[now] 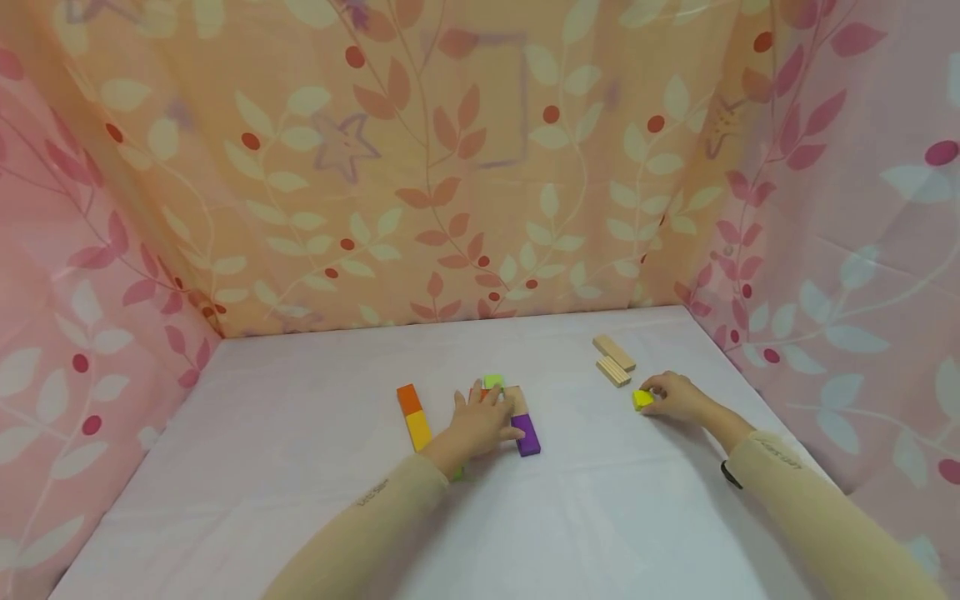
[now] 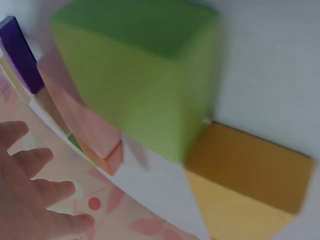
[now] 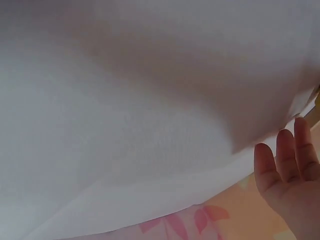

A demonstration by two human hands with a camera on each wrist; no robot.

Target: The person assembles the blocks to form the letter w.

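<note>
On the white table (image 1: 300,467), the left hand (image 1: 480,423) lies with fingers spread flat over the cluster of blocks just left of the purple block (image 1: 527,434), while the right hand (image 1: 675,397), well to that block's right, pinches a small yellow block (image 1: 642,399) near two plain wooden blocks (image 1: 613,360)

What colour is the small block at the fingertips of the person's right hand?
Yellow; the small block touches the right hand, clearest in the head view.

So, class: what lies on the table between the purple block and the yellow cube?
Nothing. In the head view the stretch of white table between the purple block and the yellow cube is bare; the two wooden blocks lie farther back.
</note>
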